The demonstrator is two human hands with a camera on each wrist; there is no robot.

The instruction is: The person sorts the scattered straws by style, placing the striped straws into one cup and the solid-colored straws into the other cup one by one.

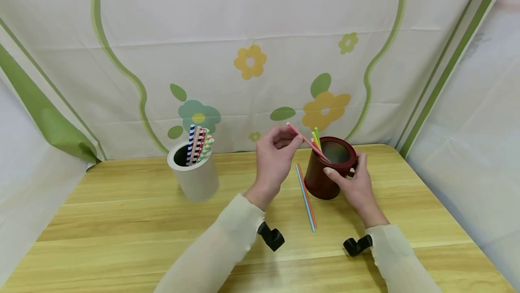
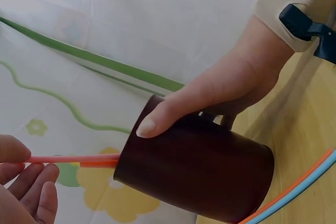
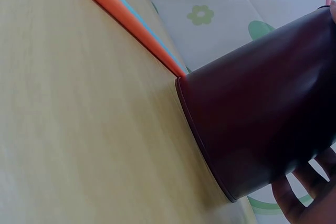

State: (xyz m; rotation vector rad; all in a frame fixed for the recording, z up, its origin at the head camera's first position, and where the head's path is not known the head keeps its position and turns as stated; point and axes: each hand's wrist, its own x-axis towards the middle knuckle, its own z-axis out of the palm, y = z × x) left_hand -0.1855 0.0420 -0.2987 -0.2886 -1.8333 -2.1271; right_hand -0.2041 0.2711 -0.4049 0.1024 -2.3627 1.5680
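Note:
My left hand (image 1: pixel 276 157) pinches a pink straw (image 1: pixel 310 145) between thumb and fingers. That straw slants down to the right, its lower end inside a dark red-brown mug (image 1: pixel 318 182). With my right hand (image 1: pixel 359 191) I hold the mug by its handle side, the thumb (image 2: pixel 152 124) laid along its wall near the rim. Several other straws (image 1: pixel 316 133), green, yellow and orange among them, stick up at the mug's left edge. On the table just left of the mug, a blue straw (image 1: pixel 305 197) and an orange straw (image 3: pixel 131 23) lie side by side.
A white cup (image 1: pixel 197 182) stands at the left back of the wooden table (image 1: pixel 134 220), with several striped straws (image 1: pixel 200 144) leaning in it. Behind the table hangs a flower-patterned curtain (image 1: pixel 252 17), and pale cloth (image 1: pixel 471 126) borders the right side.

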